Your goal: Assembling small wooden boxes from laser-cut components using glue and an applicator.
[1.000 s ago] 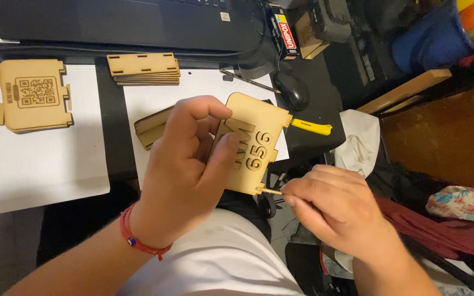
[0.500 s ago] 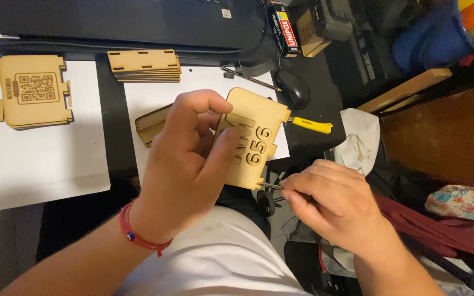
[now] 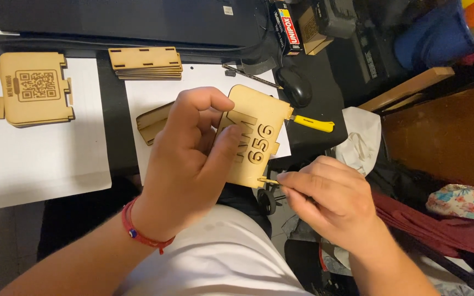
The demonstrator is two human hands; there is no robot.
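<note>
My left hand [image 3: 190, 156] grips a light wooden panel [image 3: 259, 134] with raised cut-out characters on its face, held upright over my lap. My right hand [image 3: 327, 200] pinches a thin wooden stick [image 3: 268, 180], whose tip touches the panel's lower edge. A red cord bracelet [image 3: 138, 233] sits on my left wrist.
On the desk lie white paper sheets [image 3: 39, 164], a wooden panel with an engraved square code [image 3: 35, 87], a stack of notched wooden pieces [image 3: 146, 61], another wooden piece [image 3: 152, 121], a yellow-handled knife [image 3: 314, 123], a black mouse [image 3: 296, 86] and a laptop [image 3: 133, 22].
The panel has tilted and shifted slightly in my left hand. My right hand has moved the stick along the panel's lower edge.
</note>
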